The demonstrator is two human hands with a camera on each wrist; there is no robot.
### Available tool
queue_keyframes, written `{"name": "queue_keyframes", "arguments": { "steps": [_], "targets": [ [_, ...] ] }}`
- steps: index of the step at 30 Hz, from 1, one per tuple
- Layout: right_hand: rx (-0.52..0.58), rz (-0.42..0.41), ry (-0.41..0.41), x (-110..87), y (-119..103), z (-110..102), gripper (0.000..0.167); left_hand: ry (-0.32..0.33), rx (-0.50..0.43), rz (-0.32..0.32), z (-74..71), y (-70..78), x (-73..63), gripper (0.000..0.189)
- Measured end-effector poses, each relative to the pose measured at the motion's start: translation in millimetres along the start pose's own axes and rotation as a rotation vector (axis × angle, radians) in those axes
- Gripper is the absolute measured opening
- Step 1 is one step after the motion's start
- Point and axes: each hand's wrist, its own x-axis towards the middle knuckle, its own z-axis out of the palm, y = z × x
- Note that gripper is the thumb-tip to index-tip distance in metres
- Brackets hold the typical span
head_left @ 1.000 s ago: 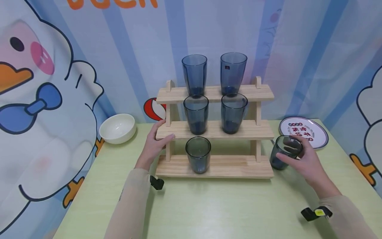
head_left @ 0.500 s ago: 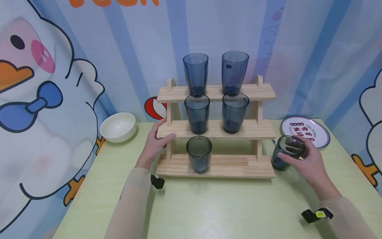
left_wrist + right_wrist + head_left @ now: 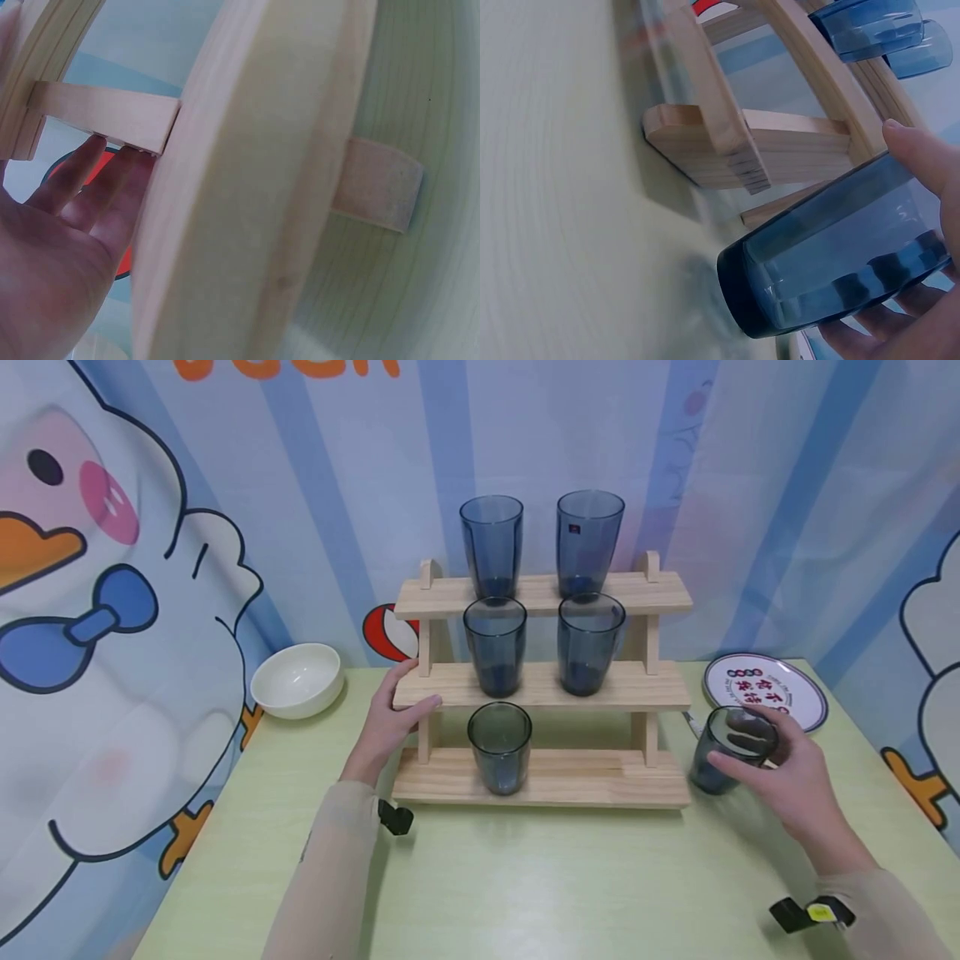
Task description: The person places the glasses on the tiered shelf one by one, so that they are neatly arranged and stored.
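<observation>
A three-tier wooden display rack [image 3: 592, 781] stands mid-table. My left hand [image 3: 384, 722] grips its left end at the middle shelf, thumb on the front edge; in the left wrist view the fingers [image 3: 94, 180] reach behind to an upright. Right of the rack, my right hand [image 3: 798, 781] holds a blue glass tumbler [image 3: 712, 768], thumb on one side and fingers round the other. Its thick dark base [image 3: 742, 292] is close over the table in the right wrist view. One tumbler [image 3: 501, 752] is on the bottom shelf, two [image 3: 495, 647] on the middle and two [image 3: 491, 543] on top.
A white bowl [image 3: 297, 681] sits at the back left. At the back right lies a white plate [image 3: 761, 681] with red lettering and a dark rim, just behind the held tumbler. A printed cartoon curtain [image 3: 337, 485] hangs behind the pale green table [image 3: 525, 877].
My right hand has shifted slightly right and toward me with the tumbler, away from the rack's end. The left hand keeps its place on the rack.
</observation>
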Motion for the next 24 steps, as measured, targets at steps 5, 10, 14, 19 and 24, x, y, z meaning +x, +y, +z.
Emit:
{"name": "queue_keyframes", "arguments": {
  "steps": [5,10,14,19,24],
  "targets": [
    [0.008,0.009,0.007,-2.9,-7,-6,0.084,-0.004,-0.003,0.002,0.4,0.9,-0.4,0.070],
    [0.022,0.018,0.008,-6.0,-17,-9,0.086,-0.007,-0.001,-0.002,0.1,-0.4,0.2,0.070],
    [0.035,0.004,0.011,-8.5,-27,-10,0.085,-0.004,0.003,-0.002,-0.1,0.0,-0.1,0.069],
    [0.063,-0.023,0.004,-11.6,-39,-8,0.083,0.000,0.007,0.003,0.4,1.4,-0.7,0.069],
    [0.084,-0.073,-0.008,-12.4,-48,-3,0.082,-0.003,0.008,-0.002,0.6,0.5,0.0,0.070]
  ]
}}
